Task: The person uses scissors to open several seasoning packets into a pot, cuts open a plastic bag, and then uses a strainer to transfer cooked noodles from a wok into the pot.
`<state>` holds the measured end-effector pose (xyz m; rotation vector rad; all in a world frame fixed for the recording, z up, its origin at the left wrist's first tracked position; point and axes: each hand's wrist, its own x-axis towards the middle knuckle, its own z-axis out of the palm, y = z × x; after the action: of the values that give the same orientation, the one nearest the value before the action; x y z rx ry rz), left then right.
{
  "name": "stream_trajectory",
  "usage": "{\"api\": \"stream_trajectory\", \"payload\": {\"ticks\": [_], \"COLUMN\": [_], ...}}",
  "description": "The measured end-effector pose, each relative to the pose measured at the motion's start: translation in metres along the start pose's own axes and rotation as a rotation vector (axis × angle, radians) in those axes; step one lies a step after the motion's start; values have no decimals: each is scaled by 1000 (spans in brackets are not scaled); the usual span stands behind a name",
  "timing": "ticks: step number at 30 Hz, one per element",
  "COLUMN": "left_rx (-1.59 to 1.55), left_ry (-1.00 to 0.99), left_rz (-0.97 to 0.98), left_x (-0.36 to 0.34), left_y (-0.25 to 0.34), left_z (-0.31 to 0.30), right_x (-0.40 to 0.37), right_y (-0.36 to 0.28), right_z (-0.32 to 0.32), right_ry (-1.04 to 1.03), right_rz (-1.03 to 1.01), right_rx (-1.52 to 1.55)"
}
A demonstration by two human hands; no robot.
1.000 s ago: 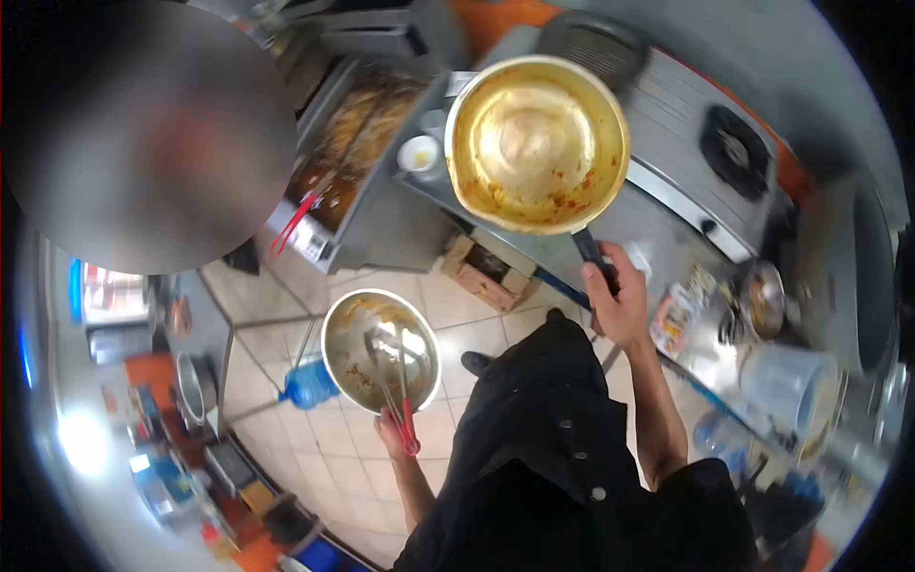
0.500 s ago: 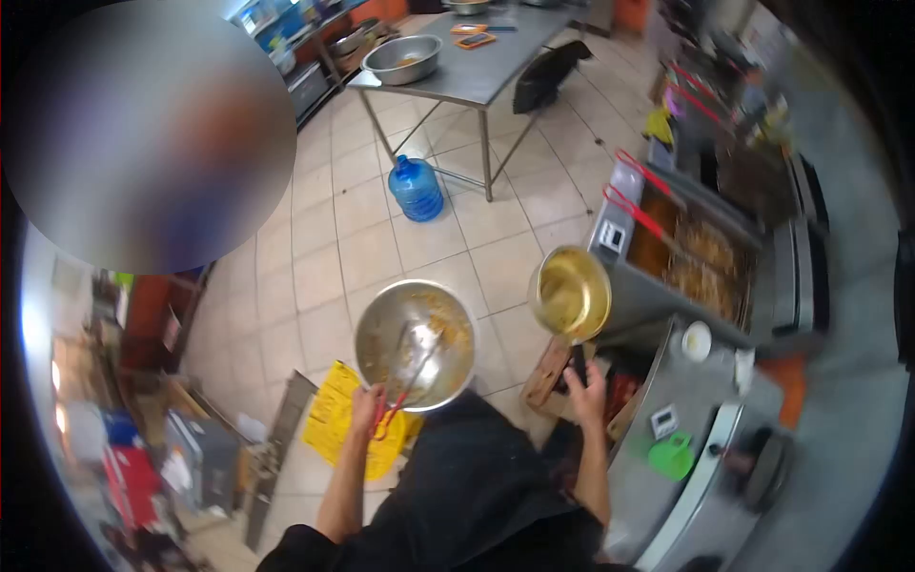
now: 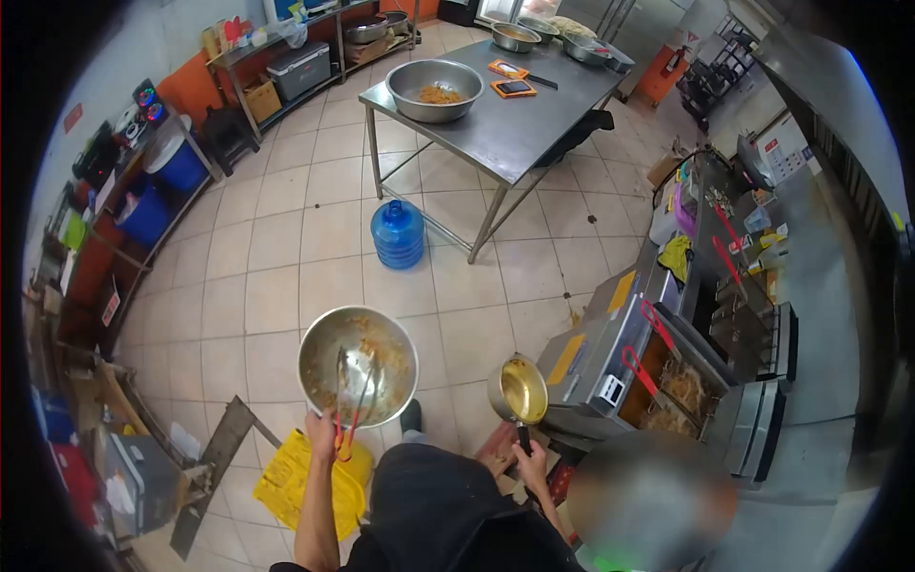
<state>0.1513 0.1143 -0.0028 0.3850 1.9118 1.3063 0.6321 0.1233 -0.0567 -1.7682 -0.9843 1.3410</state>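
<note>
My left hand [image 3: 322, 434] grips the near rim of a large steel mixing bowl [image 3: 393, 389], whose inside is smeared with orange-brown food residue. A pair of tongs [image 3: 358, 412] leans in the bowl, its red and orange handles sticking out over the rim beside my left fingers. In my right hand [image 3: 534, 467] is the black handle of a gold-coloured saucepan [image 3: 524, 389], fingers wrapped round it. The pan hangs over the floor near the fryer, tilted so that its shiny inside shows.
A steel table [image 3: 496, 143] ahead carries a basin [image 3: 436, 107] of orange-brown food, with a blue water jug [image 3: 397, 234] below. Fryer baskets with red handles [image 3: 640, 370] sit in the fryer [image 3: 610, 334] on my right. Yellow plastic [image 3: 291, 481] lies at lower left.
My view has swung, bringing more of the far room into sight. The blurred shape at upper left is gone; another blurred patch now covers the lower right. Both hands keep their holds.
</note>
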Motion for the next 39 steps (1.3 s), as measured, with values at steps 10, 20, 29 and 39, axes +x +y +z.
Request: {"api": "stream_trajectory", "payload": {"ticks": [10,20,29,39], "left_rx": [15,-188,-250,-3], "left_ry": [-207,-382,-378,-498], "left_rz": [-152,-213,-238,-132], "left_x": [116,163,221,355], "left_y": [122,201,264,359], "left_z": [243,463,630,876], "right_x": [176,509,650,803], "right_y": [-102,-220,-339,-396], "right_z": [2,-16,-90,-180], "right_ry": [192,378,352,508], "right_rz": [-53,-21,-141,-141], "right_rx": [-117,-274,-275,-162]}}
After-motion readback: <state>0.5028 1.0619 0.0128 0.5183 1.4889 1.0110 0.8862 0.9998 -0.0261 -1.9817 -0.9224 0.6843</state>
